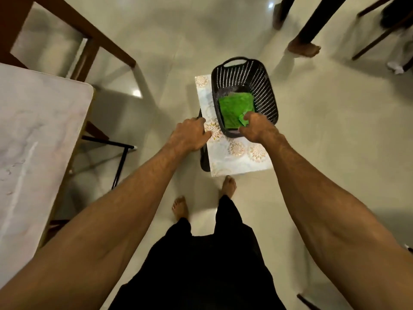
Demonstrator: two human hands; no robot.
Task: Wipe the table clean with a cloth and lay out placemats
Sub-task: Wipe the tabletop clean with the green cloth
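Item: green cloth (234,110). Lay folded in the bottom of a black perforated basket (267,86), on top of something darker that could not be made out. One corner was lifted and pinched by the right hand (257,128), whose fingers were closed on it.

Item: basket. Stood on a small stool (241,157) with a pale top printed with gold flower shapes, on the tiled floor (178,52), well apart from the table.

Item: left hand (192,135). Rested curled over the near left edge of the stool top; it held nothing loose, and appeared to steady the stool.

Item: table (33,130). White marbled top, at the left of the view, near corner rounded. Faint streaks and marks showed on the surface; whether dirt or the stone's pattern could not be told. No placemats lay on the visible part.

Item: chair (67,25). Brown wood, beside the far end of the table.

Item: a second person's bare foot (304,49), on the floor beyond the basket.

Progress, as judged: early. The cloth was only being taken up from the basket. Wiping seemingly not begun; laying the placemats not begun. Placemats were not identified anywhere in view, though the dark layer under the cloth might be them.
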